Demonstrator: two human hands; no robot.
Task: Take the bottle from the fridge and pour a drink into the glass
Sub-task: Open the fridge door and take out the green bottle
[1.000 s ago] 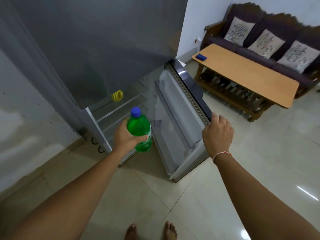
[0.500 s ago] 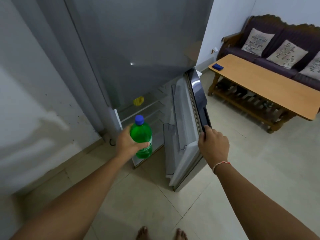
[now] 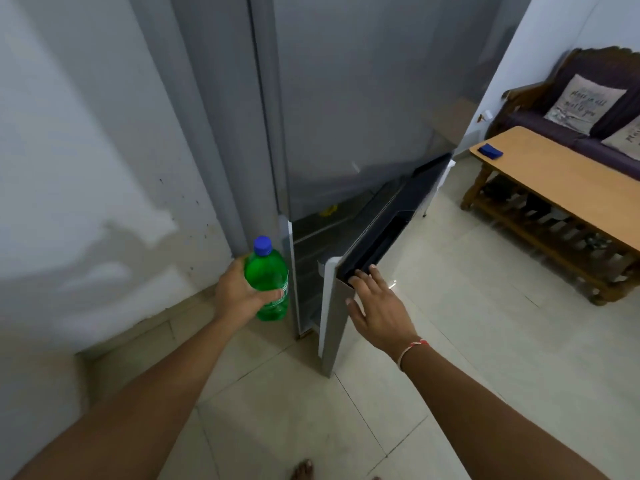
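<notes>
Both bare arms are stretched forward and down. The left hand [image 3: 239, 294] is curled, with the thumb laid across the front and the fingers wrapped behind, closed on the bottle [image 3: 268, 284]. The right hand [image 3: 375, 306] is held flat with the fingers spread, the fingertips [image 3: 354, 280] laid on the door edge [image 3: 337, 306]. A thread band [image 3: 412, 351] is worn on the right wrist. Toes [image 3: 303, 470] are seen at the bottom edge.

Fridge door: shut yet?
Not shut. The lower door stands ajar, a gap showing shelves; the right hand rests on its edge.
</notes>
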